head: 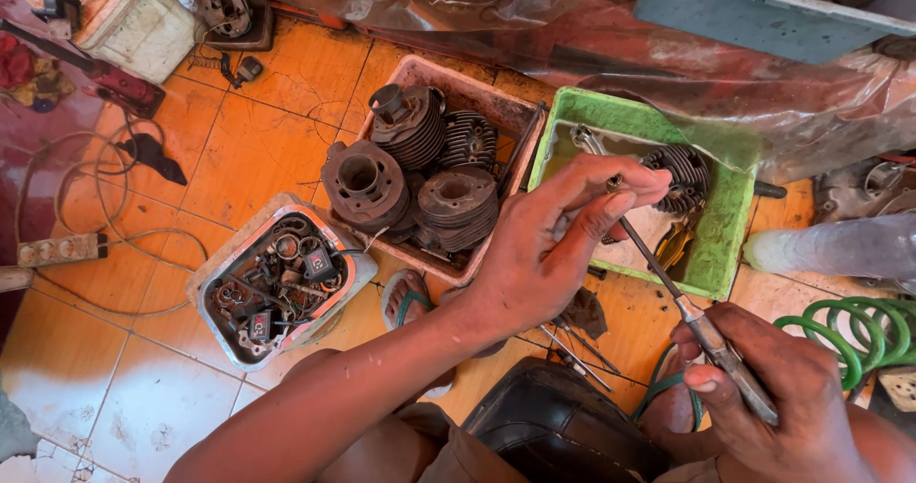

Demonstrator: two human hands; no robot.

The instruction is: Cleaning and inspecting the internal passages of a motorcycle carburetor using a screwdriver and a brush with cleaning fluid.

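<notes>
Screwdriver [668, 287] lies between my two hands above the orange floor tiles [258, 158], its shaft slanting up and away from the handle clenched in my right hand [778, 397] to the tip, pinched by the fingers of my left hand [553, 244] over the green tray [730, 216]. Left is nearer the working end. What the tip meets is hidden behind those fingers; I can't make out any small part there.

I see my left hand [553, 244] pinching the tip of a long screwdriver [687, 316] while my right hand [773, 397] grips its handle. Behind them sit a green tray [730, 216] and a pink tray [496, 101] of finned engine cylinders [420, 173].
</notes>
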